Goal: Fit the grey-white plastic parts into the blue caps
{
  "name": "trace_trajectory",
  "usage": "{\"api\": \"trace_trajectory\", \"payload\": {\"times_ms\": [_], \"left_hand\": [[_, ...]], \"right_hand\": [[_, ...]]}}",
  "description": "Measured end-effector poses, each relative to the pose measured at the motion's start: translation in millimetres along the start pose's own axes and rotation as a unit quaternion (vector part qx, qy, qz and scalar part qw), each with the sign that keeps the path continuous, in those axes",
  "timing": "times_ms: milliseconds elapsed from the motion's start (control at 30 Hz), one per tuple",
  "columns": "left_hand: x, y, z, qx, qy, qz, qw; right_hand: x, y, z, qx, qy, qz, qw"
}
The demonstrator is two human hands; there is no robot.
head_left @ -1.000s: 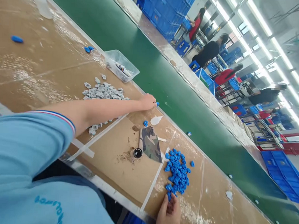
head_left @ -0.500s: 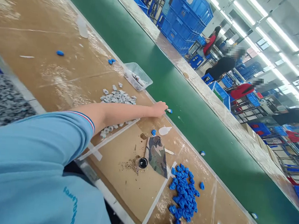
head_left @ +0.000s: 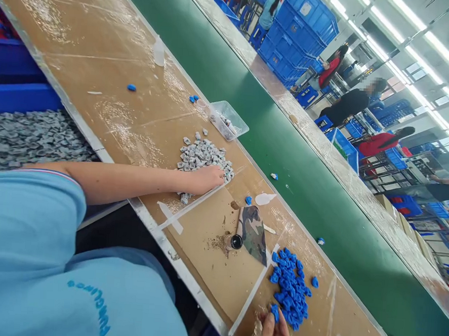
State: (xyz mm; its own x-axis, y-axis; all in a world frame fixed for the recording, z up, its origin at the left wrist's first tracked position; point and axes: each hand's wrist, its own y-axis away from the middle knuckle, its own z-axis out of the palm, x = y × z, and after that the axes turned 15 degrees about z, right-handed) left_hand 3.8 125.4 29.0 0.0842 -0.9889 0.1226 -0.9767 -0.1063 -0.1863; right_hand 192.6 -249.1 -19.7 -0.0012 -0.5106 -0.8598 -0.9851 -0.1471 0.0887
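My left hand is at the near right side of a heap of small grey parts, its fingers closed at a grey part by the heap's edge. My right hand, low in the view, pinches a small blue hollow part between thumb and fingers. Right beside it lies a heap of similar blue parts. Between the hands, a small jar of dark liquid stands on a cardboard sheet, next to a camouflage cloth. A blue-and-white piece rests on the green conveyor belt.
A clear plastic tub with small items stands by the belt, near a white bottle. A blue bin of grey parts is at the left. Stacked blue crates and several seated people are beyond the belt.
My left hand has drawn back from the belt edge to the grey heap, leaving a blue-and-white piece on the belt. My right hand has come further into view with a blue part.
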Motion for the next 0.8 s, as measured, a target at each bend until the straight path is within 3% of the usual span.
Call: {"api": "trace_trajectory", "payload": {"times_ms": [167,267,333,467,567,667,800], "left_hand": [[16,10,0.3,0.126,0.117,0.004,0.985],[44,21,2.7,0.187,0.294,-0.037,0.937],[66,29,6.8,0.186,0.444,-0.078,0.873],[102,38,16.3,0.162,0.689,-0.150,0.690],[113,39,21.2,0.168,0.753,-0.179,0.611],[115,38,26.8,0.176,0.777,-0.184,0.576],[118,36,36.7,0.181,0.775,-0.180,0.578]], "right_hand": [[-58,35,37,-0.114,-0.061,-0.002,0.992],[-84,40,58,-0.184,-0.065,-0.022,0.981],[-95,39,68,-0.204,-0.040,-0.058,0.976],[-107,31,80,-0.158,0.078,-0.184,0.967],[-110,23,83,-0.143,0.124,-0.271,0.944],[-109,18,86,-0.144,0.131,-0.316,0.929],[-110,16,84,-0.153,0.147,-0.362,0.908]]}}
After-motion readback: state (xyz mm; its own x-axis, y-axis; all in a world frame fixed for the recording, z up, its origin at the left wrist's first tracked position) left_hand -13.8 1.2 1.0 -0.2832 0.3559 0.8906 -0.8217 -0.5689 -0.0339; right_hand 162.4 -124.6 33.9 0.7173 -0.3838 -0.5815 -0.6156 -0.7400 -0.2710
